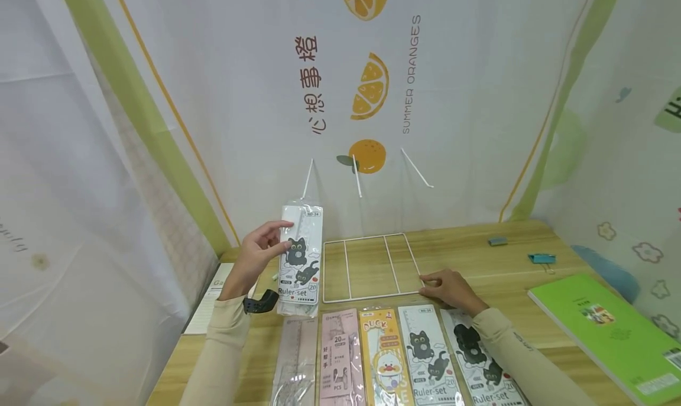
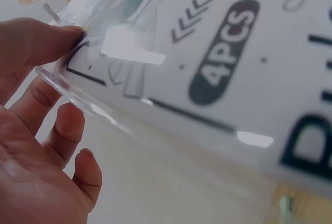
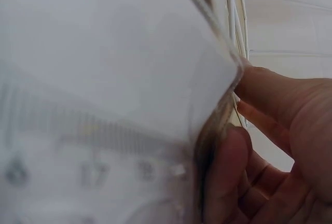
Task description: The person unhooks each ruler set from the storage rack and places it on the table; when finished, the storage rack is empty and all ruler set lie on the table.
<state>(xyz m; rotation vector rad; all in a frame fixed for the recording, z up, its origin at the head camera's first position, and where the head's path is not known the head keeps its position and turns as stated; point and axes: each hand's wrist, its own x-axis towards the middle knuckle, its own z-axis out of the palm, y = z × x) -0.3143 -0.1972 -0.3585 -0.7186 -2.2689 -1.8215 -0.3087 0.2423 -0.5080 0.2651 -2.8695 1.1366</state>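
My left hand (image 1: 258, 255) pinches a clear-sleeved ruler set (image 1: 300, 252) with black cats on it, between thumb and fingers. Its top edge is at the lower tip of the left white prong (image 1: 308, 178); I cannot tell whether the prong passes through it. In the left wrist view, the thumb lies over the sleeve's edge (image 2: 119, 125). My right hand (image 1: 449, 289) grips the near right corner of a white wire rack (image 1: 348, 270). Another cat ruler set (image 1: 468, 338) lies partly under the right forearm; a ruler sleeve (image 3: 104, 79) fills much of the right wrist view.
More ruler packs lie in a row in front: two pink (image 1: 295, 347) (image 1: 340, 347), a yellow duck one (image 1: 385, 359) and a cat one (image 1: 428, 353). A green book (image 1: 601, 329), binder clips (image 1: 542, 258) and a notepad (image 1: 204, 305) flank them. Two more prongs (image 1: 357, 175) (image 1: 417, 168) stand before the curtain.
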